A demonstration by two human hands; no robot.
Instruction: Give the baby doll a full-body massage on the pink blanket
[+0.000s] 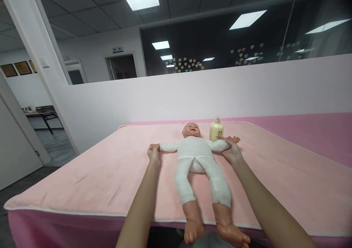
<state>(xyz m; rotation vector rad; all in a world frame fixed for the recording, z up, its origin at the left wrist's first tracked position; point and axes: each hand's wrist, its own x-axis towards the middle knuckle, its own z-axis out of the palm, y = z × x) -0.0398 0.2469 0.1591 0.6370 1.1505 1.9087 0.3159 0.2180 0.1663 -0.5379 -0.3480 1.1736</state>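
A baby doll point(195, 149) with a white cloth body lies on its back, head at the far side, arms spread wide. Its bare plastic feet hang over the near edge of the table. At the left, my left hand point(153, 153) is closed around the doll's small hand. My right hand point(232, 152) grips the doll's other arm near the wrist, and that arm's plastic hand sticks out beyond my fingers. Just behind the right arm stands a pale yellow bottle point(217, 130) with a narrow top.
A pink blanket point(96, 178) covers the table, over a darker pink cloth point(310, 134). Behind it rises a white half wall point(176, 97) with dark glass above. To the left are a door point(16, 138) and a passage to a room with a table point(45, 113).
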